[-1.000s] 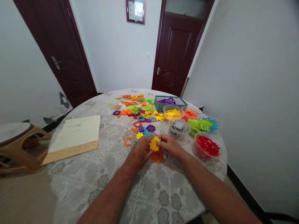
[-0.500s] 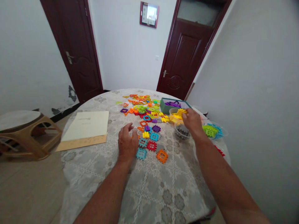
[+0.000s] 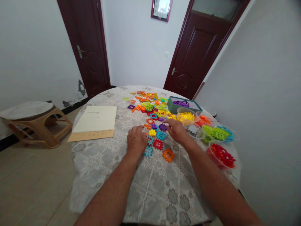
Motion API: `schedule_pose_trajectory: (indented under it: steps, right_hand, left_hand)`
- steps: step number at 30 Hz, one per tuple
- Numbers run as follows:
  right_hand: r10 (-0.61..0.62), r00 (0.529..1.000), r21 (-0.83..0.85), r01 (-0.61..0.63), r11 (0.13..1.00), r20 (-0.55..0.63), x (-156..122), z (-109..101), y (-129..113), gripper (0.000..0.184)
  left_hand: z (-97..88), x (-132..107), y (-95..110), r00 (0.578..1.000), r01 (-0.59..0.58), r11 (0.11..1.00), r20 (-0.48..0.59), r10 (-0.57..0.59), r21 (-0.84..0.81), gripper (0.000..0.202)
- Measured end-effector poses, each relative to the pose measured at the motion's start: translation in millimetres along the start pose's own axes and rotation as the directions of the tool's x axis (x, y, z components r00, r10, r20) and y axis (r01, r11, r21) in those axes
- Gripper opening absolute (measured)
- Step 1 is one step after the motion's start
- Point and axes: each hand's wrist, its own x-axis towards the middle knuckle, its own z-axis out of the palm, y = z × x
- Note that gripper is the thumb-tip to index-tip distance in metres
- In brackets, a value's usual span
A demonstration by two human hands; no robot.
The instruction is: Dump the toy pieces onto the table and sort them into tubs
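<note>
My left hand [image 3: 136, 141] rests on the tablecloth at the left edge of the plastic building pieces, its fingers loosely bent and apart, with nothing seen in them. Beside it lie a teal square piece [image 3: 148, 152], a red square piece [image 3: 158, 144] and a yellow block [image 3: 152, 132]. My right hand [image 3: 177, 131] reaches in from the right with thumb and forefinger apart, holding nothing visible. Its fingertips are close to a purple square piece [image 3: 162, 127] and a small purple block [image 3: 161, 119]; whether they touch is unclear. An orange square piece [image 3: 168, 155] lies nearest me.
Tubs of yellow pieces [image 3: 186, 117], grey pieces [image 3: 193, 130], green pieces [image 3: 216, 132] and red pieces [image 3: 222, 155] line the right side. A green box [image 3: 172, 108] holds purple pieces. Mixed pieces [image 3: 149, 106] spread behind. A paper pad [image 3: 95, 121] lies left; a stool [image 3: 35, 122] stands beyond.
My right hand has left the yellow tub and moved left to the loose pieces, letting go of the yellow pieces. My left hand stays by the pieces. The view has shifted slightly.
</note>
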Motion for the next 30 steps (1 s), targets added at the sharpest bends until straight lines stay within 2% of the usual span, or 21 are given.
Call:
schedule_pose_trajectory:
  steps: [2, 5, 7, 10, 14, 21, 26, 30]
  right_hand:
    - [-0.088, 0.987, 0.003, 0.089, 0.996, 0.138, -3, 22, -23, 0.050]
    - [-0.097, 0.955, -0.070, 0.121, 0.990, 0.280, -4, 42, -40, 0.062]
    - [-0.100, 0.938, -0.105, 0.142, 0.984, 0.331, -3, 48, -43, 0.061]
    - [-0.123, 0.929, -0.104, 0.169, 0.980, 0.348, -2, 49, -40, 0.052]
    - [-0.151, 0.944, -0.019, 0.164, 0.986, 0.295, -6, 49, -34, 0.051]
    - [-0.163, 0.983, 0.138, 0.151, 0.979, 0.079, -17, 50, -22, 0.045]
    - [-0.092, 0.994, 0.148, 0.099, 0.984, -0.055, -15, 48, -15, 0.033]
    - [-0.011, 0.994, 0.166, 0.029, 0.986, -0.109, -12, 44, -17, 0.023]
  left_hand:
    - [-0.7, -2, 2, 0.999, -0.002, 0.997, 0.050, -0.002, 0.078, 0.041]
    - [-0.1, -5, 5, 0.991, -0.022, 0.987, 0.131, 0.001, 0.160, 0.040]
    - [0.8, -6, 6, 0.983, -0.041, 0.981, 0.183, 0.006, 0.190, 0.042]
    - [1.5, -7, 7, 0.975, -0.050, 0.975, 0.223, 0.001, 0.215, 0.042]
    - [-0.2, -8, 10, 0.974, -0.053, 0.973, 0.227, 0.000, 0.225, 0.042]
    - [-8.5, -13, 14, 0.954, -0.105, 0.968, 0.297, 0.035, 0.226, 0.047]
    - [-8.0, -17, 12, 0.942, -0.159, 0.971, 0.323, 0.094, 0.179, 0.059]
    - [-5.1, -19, 14, 0.936, -0.194, 0.969, 0.323, 0.137, 0.153, 0.053]
